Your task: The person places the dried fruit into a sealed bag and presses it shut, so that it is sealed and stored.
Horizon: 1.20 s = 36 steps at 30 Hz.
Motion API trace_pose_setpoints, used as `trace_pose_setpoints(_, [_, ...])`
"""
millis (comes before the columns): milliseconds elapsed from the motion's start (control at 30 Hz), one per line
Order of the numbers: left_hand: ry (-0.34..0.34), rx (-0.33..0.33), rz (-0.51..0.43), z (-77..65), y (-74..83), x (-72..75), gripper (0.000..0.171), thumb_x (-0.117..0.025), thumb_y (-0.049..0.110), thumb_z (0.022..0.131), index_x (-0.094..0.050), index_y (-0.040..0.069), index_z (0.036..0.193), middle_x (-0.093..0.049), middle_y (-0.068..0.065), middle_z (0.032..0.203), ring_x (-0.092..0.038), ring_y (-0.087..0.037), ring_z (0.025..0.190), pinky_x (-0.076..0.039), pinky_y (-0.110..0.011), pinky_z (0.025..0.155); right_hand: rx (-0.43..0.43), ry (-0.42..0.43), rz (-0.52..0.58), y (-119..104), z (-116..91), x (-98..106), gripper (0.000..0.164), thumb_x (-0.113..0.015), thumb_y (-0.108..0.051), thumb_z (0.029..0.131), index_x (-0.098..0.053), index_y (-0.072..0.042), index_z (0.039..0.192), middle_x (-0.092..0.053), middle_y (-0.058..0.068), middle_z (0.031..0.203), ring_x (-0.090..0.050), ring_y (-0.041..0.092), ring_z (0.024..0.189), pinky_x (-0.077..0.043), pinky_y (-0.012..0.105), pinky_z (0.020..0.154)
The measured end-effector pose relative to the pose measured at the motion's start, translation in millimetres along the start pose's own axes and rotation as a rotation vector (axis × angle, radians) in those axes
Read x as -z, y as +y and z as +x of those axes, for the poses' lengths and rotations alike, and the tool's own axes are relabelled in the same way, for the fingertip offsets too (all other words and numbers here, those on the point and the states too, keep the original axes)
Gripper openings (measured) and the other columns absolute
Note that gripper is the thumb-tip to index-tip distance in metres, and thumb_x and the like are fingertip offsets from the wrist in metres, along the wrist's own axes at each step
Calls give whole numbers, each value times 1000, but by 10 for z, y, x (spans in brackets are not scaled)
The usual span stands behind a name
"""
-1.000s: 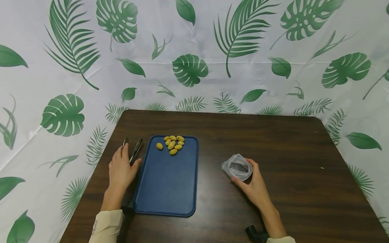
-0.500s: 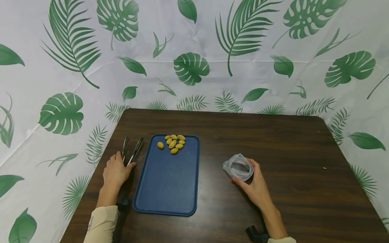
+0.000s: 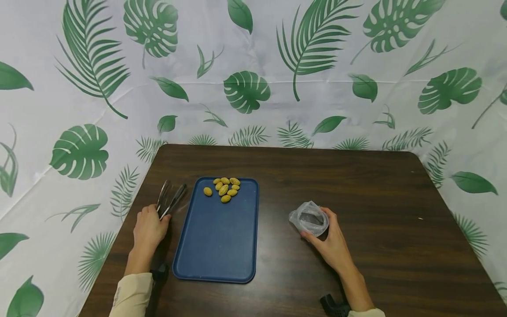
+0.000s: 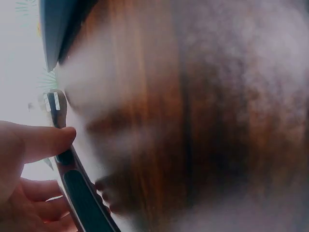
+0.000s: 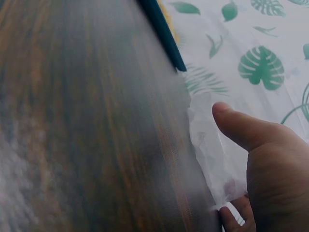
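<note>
At the table's left, my left hand (image 3: 148,231) grips metal tongs (image 3: 171,202), whose two arms spread apart in a V pointing away from me. The thumb presses along one dark-inlaid arm of the tongs (image 4: 84,198) in the left wrist view. Over on the right, my right hand (image 3: 334,246) curls its thumb and fingers round a translucent plastic bag (image 3: 296,216) with a round open mouth facing up. A blue tray (image 3: 215,246) lies between the hands. Several yellow oval pieces (image 3: 223,190), like nuts in the shell, sit grouped at its far end.
The dark wooden table (image 3: 356,185) reaches back to a white backdrop (image 3: 273,119) printed with green leaves. A small pale scrap (image 3: 420,219) lies on the right side. Black wrist devices (image 3: 334,306) show near the cuffs.
My left hand has drawn back and slightly left, bringing the tongs a little nearer; its fingers have closed in round the handle end. The right hand and bag keep their place.
</note>
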<state>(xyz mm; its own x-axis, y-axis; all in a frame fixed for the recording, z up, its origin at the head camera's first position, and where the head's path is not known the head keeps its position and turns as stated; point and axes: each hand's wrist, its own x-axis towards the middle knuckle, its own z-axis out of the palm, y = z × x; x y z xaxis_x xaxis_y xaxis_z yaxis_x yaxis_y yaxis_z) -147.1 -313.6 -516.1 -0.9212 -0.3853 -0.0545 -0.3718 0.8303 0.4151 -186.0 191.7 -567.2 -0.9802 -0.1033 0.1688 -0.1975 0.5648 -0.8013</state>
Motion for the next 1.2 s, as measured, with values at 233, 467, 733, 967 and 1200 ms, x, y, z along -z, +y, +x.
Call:
trace_pose_setpoints(233, [71,0,-55,-16,27,-11,58,-60,18,99,-41,-19,140,-53,-43,128,-53,-60,116,-45,-69,90,-5,-2,7,-19,1,11,95,-90,-32,81,-33,-11,154,-52,19,146,-53,35,131,-40,57,105])
trace_pose_setpoints(467, [175,-83,-120,-15,56,-30,52,-61,18,96,-49,-13,136,-59,-36,122,-58,-55,111,-45,-67,89,-15,-5,1,-30,5,11,96,-90,-33,81,-32,-11,154,-51,18,147,-52,35,132,-39,58,106])
trace_pose_setpoints(733, [207,-97,-160,-46,97,-47,54,-62,30,100,-51,-6,138,-60,-30,128,-62,-53,112,-46,-66,92,-15,-6,3,-26,3,12,96,-90,-33,81,-32,-10,154,-51,19,146,-52,35,131,-39,57,105])
trace_pose_setpoints(967, [175,-180,-122,-102,147,-21,55,-68,36,98,-58,-5,135,-67,-29,123,-67,-50,107,-49,-65,91,-5,-5,1,-18,6,11,96,-90,-33,81,-32,-10,154,-51,19,145,-53,35,129,-40,57,103])
trace_pose_setpoints(1200, [157,-235,-132,-167,190,-56,51,-73,33,96,-64,-3,131,-70,-25,117,-68,-47,104,-51,-64,90,-1,-5,9,-9,7,16,96,-90,-31,81,-32,-10,154,-51,19,144,-53,34,128,-40,55,102])
